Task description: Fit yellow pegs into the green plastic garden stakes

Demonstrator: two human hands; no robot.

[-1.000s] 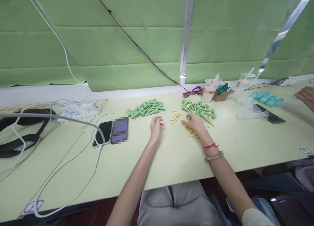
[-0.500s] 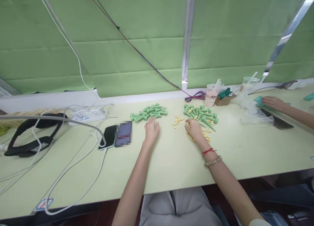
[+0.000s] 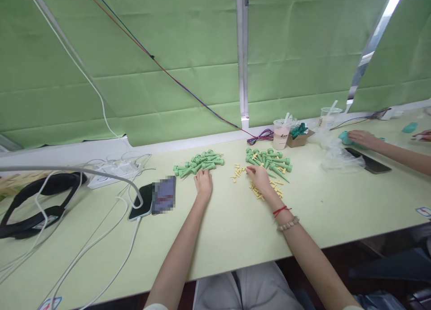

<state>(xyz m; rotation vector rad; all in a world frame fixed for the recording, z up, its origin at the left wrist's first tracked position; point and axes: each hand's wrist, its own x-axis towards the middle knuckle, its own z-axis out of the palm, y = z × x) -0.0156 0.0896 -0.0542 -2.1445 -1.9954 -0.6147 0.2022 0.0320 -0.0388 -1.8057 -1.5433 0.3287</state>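
Observation:
My left hand [image 3: 203,183] lies palm down on the pale green table [image 3: 235,224], fingertips touching the near edge of a left pile of green plastic spikes [image 3: 198,162]. Palm down too, my right hand [image 3: 258,177] rests between a right pile of green spikes [image 3: 269,159] and scattered small yellow pieces [image 3: 237,173], with more yellow pieces [image 3: 266,192] just under and beside it. I cannot tell if either hand has pinched anything. A red string and a bead bracelet [image 3: 287,223] circle my right wrist.
A phone [image 3: 158,195] on a white cable lies left of my left hand, with a power strip [image 3: 107,173] and black headset [image 3: 33,202] further left. A drink cup [image 3: 280,136], a small box [image 3: 298,139], and plastic bags [image 3: 338,155] stand at back right, where another person's hand [image 3: 358,137] reaches.
My left hand moved left and forward to the left green pile. My right hand slid slightly toward the yellow pieces. The other person's hand came onto the table at right.

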